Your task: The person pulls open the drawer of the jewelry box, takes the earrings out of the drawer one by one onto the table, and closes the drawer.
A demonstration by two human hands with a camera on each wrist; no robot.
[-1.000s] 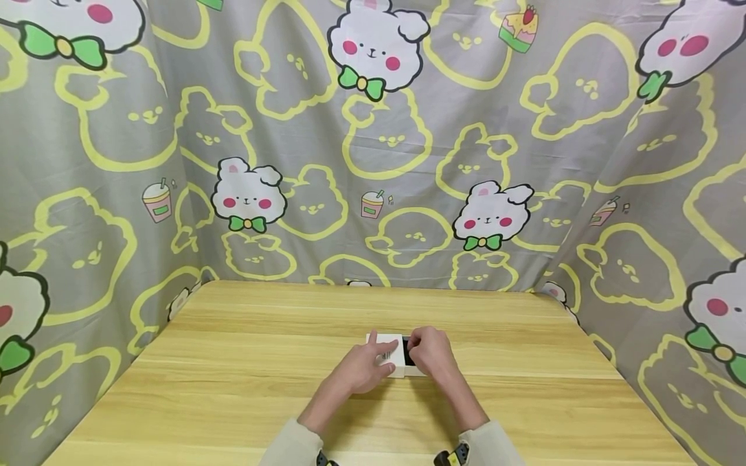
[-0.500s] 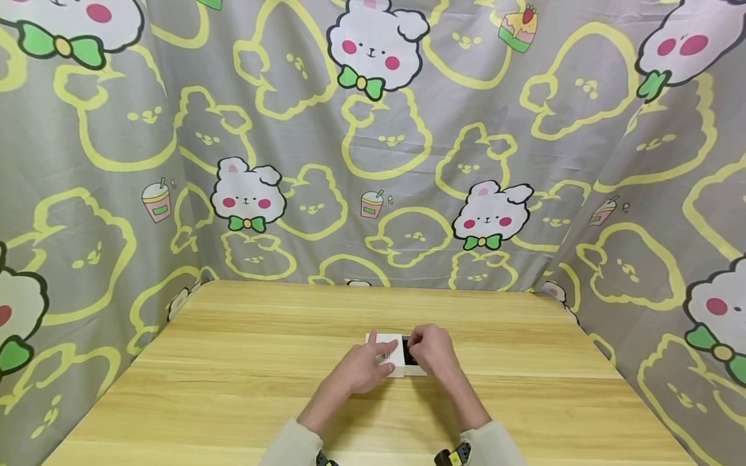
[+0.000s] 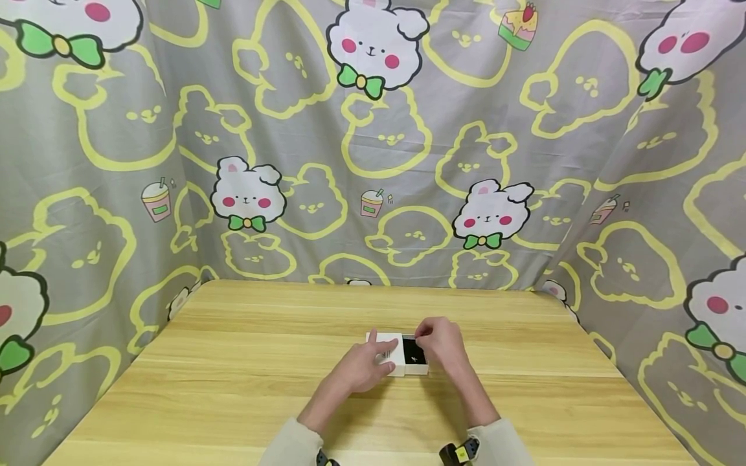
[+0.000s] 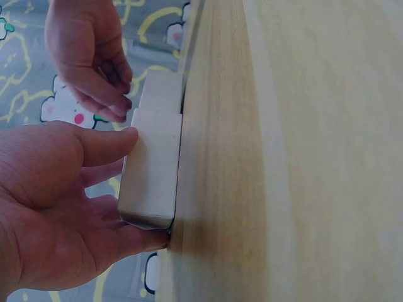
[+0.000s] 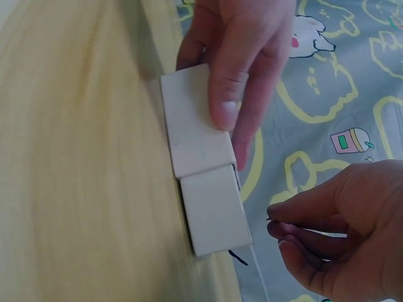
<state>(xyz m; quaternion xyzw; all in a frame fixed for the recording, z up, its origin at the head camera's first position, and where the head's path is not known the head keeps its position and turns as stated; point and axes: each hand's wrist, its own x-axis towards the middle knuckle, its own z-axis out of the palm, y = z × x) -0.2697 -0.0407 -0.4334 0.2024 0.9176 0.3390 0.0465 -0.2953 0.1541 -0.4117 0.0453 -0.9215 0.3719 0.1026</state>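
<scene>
A small white drawer box [image 3: 384,338] lies on the wooden table, its tray [image 3: 416,371] slid partway out to the right. Inside the tray shows a black lining [image 3: 410,349] with a tiny silvery item [image 3: 414,359] on it. My left hand [image 3: 362,367] grips the outer sleeve [image 4: 152,167], thumb along the near side and other fingers over the top and end. Just off the tray's far right corner, my right hand [image 3: 444,342] pinches a tiny dark sliver [image 5: 270,219] between thumb and fingertip; its kind is too small to tell.
A dark ribbon tab [image 5: 238,257] sticks out from the tray's end. Bare wooden table top [image 3: 233,362] surrounds the box. A grey curtain [image 3: 315,155] with cartoon rabbits hangs behind and at both sides.
My right hand has lifted away from the tray, up and to the right, uncovering more of the black lining and the silvery item. My left hand keeps its grip on the box.
</scene>
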